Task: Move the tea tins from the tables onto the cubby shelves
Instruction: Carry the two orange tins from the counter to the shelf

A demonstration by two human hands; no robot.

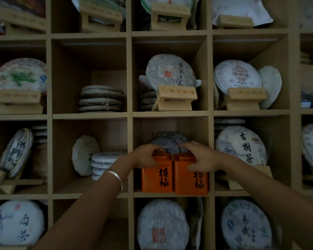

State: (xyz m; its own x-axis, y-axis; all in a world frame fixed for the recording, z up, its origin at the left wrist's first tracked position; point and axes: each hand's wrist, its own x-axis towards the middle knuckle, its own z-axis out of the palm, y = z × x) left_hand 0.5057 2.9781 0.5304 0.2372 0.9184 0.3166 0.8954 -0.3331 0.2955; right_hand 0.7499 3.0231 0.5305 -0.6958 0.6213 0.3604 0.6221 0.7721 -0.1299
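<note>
Two orange tea tins with black characters stand side by side at the front of a middle cubby of the wooden shelf unit [130, 112]. My left hand [146, 156] grips the top of the left tin [157, 179], a silver bangle on its wrist. Over the top of the right tin [192, 183] my right hand [200, 157] is wrapped, thumb on the front face. Both tins rest upright on the cubby floor, touching each other. Behind them a wrapped tea cake [167, 141] leans in the cubby.
Every cubby around holds paper-wrapped round tea cakes, some on small wooden stands [177, 98], some in flat stacks [101, 99]. The cubby to the left has a leaning cake and a short stack [105, 163]. The light is dim.
</note>
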